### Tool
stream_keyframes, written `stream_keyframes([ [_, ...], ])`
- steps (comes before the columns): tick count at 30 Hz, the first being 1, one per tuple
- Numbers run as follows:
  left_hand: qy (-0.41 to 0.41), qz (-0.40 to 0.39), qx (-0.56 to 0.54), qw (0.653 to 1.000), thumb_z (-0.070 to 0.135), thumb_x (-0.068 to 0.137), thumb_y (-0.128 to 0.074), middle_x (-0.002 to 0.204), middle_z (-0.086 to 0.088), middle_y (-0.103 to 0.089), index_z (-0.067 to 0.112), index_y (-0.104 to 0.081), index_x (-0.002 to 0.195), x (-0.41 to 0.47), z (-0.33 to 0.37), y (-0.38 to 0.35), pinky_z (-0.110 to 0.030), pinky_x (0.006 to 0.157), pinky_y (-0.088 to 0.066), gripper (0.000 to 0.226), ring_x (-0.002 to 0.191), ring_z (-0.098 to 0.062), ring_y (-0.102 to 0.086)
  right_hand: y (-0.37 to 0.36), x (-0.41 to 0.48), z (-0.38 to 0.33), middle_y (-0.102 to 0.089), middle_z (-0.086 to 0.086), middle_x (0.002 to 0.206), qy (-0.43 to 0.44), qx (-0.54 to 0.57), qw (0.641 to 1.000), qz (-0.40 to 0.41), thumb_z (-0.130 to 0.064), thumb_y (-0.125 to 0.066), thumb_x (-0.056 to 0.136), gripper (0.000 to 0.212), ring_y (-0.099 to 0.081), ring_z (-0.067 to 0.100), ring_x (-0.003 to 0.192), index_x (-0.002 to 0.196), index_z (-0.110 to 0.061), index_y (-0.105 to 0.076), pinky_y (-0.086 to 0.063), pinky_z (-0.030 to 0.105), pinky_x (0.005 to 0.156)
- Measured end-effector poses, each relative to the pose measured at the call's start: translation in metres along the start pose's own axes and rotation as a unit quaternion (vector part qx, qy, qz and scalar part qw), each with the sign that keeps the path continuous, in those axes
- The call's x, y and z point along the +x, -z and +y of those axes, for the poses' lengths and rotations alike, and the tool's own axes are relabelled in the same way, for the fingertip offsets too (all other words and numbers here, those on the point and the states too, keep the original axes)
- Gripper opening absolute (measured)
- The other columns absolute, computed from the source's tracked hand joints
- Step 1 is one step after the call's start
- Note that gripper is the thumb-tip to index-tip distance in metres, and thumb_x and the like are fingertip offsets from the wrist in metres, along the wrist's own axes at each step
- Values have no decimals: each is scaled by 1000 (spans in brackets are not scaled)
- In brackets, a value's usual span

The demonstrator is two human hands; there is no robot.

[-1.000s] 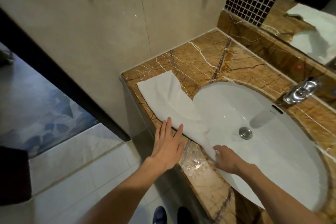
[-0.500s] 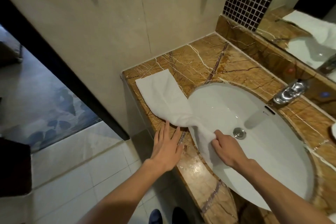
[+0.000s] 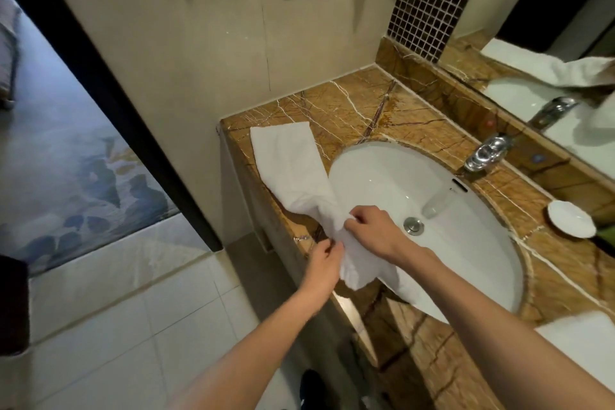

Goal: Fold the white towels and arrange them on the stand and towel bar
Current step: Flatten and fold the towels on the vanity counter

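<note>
A white towel point(image 3: 290, 160) lies on the brown marble counter point(image 3: 359, 106), its far end flat at the left corner, its near end bunched over the sink's front-left rim. My right hand point(image 3: 371, 231) pinches the bunched part from above. My left hand point(image 3: 324, 263) grips the towel's hanging end at the counter's front edge. A second white towel point(image 3: 585, 339) shows at the right edge on the counter. No stand or towel bar is in view.
The white sink point(image 3: 432, 210) fills the counter's middle, with a chrome tap point(image 3: 487, 151) behind it and a white soap dish point(image 3: 570, 219) to its right. A mirror point(image 3: 549, 43) lines the back wall. The tiled floor point(image 3: 116, 326) and a doorway lie to the left.
My right hand drew the towel's near end toward the counter's front edge, bunching it. My left hand left the flat towel and now grips the gathered end.
</note>
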State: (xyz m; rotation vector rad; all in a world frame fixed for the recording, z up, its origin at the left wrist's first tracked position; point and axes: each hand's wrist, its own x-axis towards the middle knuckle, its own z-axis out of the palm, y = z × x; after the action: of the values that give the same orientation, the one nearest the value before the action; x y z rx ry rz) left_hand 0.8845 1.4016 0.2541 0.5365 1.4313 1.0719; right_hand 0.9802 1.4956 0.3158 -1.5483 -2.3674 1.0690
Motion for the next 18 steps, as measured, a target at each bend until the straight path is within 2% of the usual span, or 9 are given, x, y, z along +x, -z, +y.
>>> stream_keyframes([
  [2, 51, 12, -105, 993, 32, 95, -54, 116, -7, -67, 14, -55, 122, -11, -4, 2, -41, 89, -55, 32, 103, -22, -66, -3, -6, -1, -62, 4, 83, -19, 8, 1000, -1, -23, -50, 89, 14, -56, 23, 80, 83, -15, -61, -38, 30, 62],
  [4, 78, 27, -159, 984, 24, 92, -61, 125, -8, -62, 15, -46, 132, -23, -7, 8, -41, 86, -56, 43, 106, -24, -65, -5, -11, 2, -64, 5, 96, -36, 24, 999, 3, -25, -53, 91, 19, -59, 23, 88, 100, -12, -63, -41, 30, 69],
  [6, 78, 43, -185, 979, 11, 89, -65, 129, -8, -58, 18, -39, 138, -34, -9, 15, -40, 83, -57, 56, 106, -25, -63, -6, -14, 4, -64, 4, 100, -44, 38, 998, 11, -29, -56, 92, 21, -59, 20, 89, 104, -13, -64, -42, 29, 72],
  [11, 48, 61, -195, 978, -5, 85, -63, 134, -5, -54, 21, -42, 137, -52, 2, 18, -38, 78, -57, 61, 112, -25, -58, -7, -19, 7, -65, 4, 105, -44, 91, 995, 24, -34, -49, 95, 30, -60, 22, 95, 104, -11, -67, -45, 32, 80],
  [13, 41, 66, -203, 976, -6, 86, -62, 137, -6, -51, 20, -43, 137, -54, 9, 18, -43, 84, -55, 60, 117, -28, -55, -10, -27, 18, -66, 14, 97, -69, 130, 989, 27, -33, -43, 96, 41, -61, 30, 90, 98, 2, -64, -45, 38, 77],
  [14, 39, 75, -200, 976, -6, 86, -61, 139, -6, -50, 19, -42, 138, -54, 12, 19, -44, 87, -54, 60, 119, -29, -54, -10, -32, 27, -64, 16, 87, -89, 147, 985, 22, -32, -41, 96, 43, -59, 30, 82, 91, 5, -62, -42, 37, 72],
  [16, 32, 91, -186, 978, -5, 86, -61, 141, -7, -49, 18, -40, 141, -52, 16, 21, -46, 93, -52, 63, 122, -29, -52, -11, -43, 49, -56, 8, 71, -115, 142, 983, -3, -27, -39, 95, 39, -50, 24, 70, 70, -2, -55, -37, 35, 69],
  [17, 27, 93, -180, 979, -5, 86, -62, 142, -7, -48, 18, -39, 142, -52, 18, 21, -47, 95, -50, 65, 123, -30, -51, -12, -47, 60, -56, 5, 73, -120, 118, 986, -22, -24, -39, 95, 34, -49, 22, 73, 70, -8, -54, -36, 34, 71],
  [18, 21, 95, -171, 980, -5, 85, -63, 143, -7, -47, 17, -37, 143, -52, 18, 21, -48, 97, -48, 67, 125, -30, -50, -14, -50, 70, -60, 5, 84, -120, 81, 989, -42, -24, -39, 96, 30, -53, 23, 82, 79, -11, -60, -37, 32, 75],
])
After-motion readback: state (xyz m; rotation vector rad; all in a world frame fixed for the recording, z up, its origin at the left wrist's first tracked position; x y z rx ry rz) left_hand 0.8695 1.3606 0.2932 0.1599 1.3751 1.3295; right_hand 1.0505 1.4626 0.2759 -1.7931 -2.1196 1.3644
